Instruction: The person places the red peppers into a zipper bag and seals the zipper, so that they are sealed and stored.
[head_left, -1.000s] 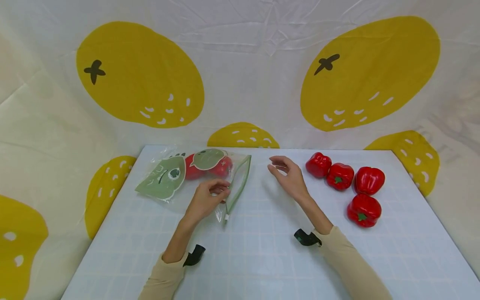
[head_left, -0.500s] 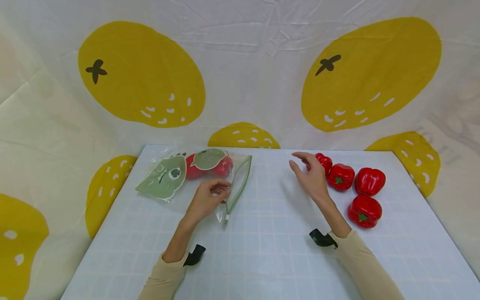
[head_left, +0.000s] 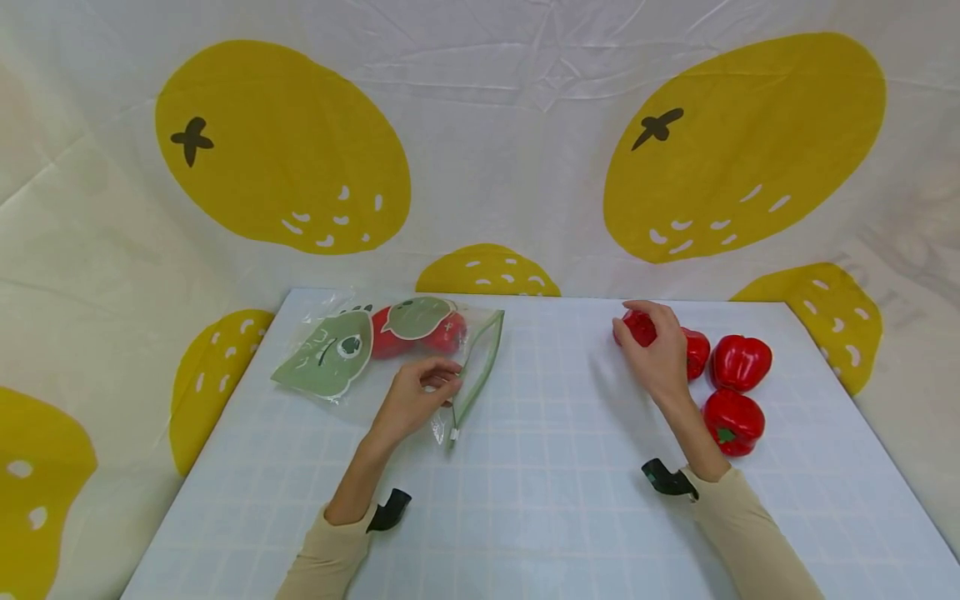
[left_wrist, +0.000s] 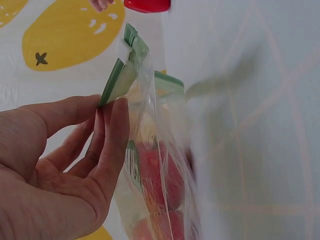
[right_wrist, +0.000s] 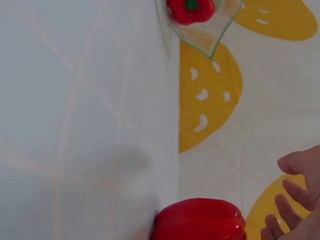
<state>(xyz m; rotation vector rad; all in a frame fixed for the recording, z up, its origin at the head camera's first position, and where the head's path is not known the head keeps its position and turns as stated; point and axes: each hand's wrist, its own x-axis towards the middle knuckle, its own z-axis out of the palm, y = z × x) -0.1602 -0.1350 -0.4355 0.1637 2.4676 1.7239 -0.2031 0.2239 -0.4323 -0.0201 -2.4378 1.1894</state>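
At the left, a clear zip bag (head_left: 321, 360) with green printing lies on the table and has red bell peppers (head_left: 447, 335) inside. My left hand (head_left: 416, 396) pinches the bag's green-edged rim (left_wrist: 114, 82) between thumb and fingers, holding the mouth apart. On the right, my right hand (head_left: 660, 354) is over the leftmost loose red bell pepper (head_left: 640, 327), partly hiding it. The right wrist view shows this hand's fingers loosely bent, with a gap between them and the pepper (right_wrist: 200, 220).
Beside my right hand are more red bell peppers: one (head_left: 697, 353) partly covered by the hand, another (head_left: 741, 362) to its right, and one (head_left: 735, 421) nearer me. The pale checked table (head_left: 525, 500) ends at a fabric backdrop (head_left: 510, 167) with yellow fruit prints.
My right hand has moved right, from the table's middle to the leftmost loose pepper. The left hand and the bag have stayed in place.
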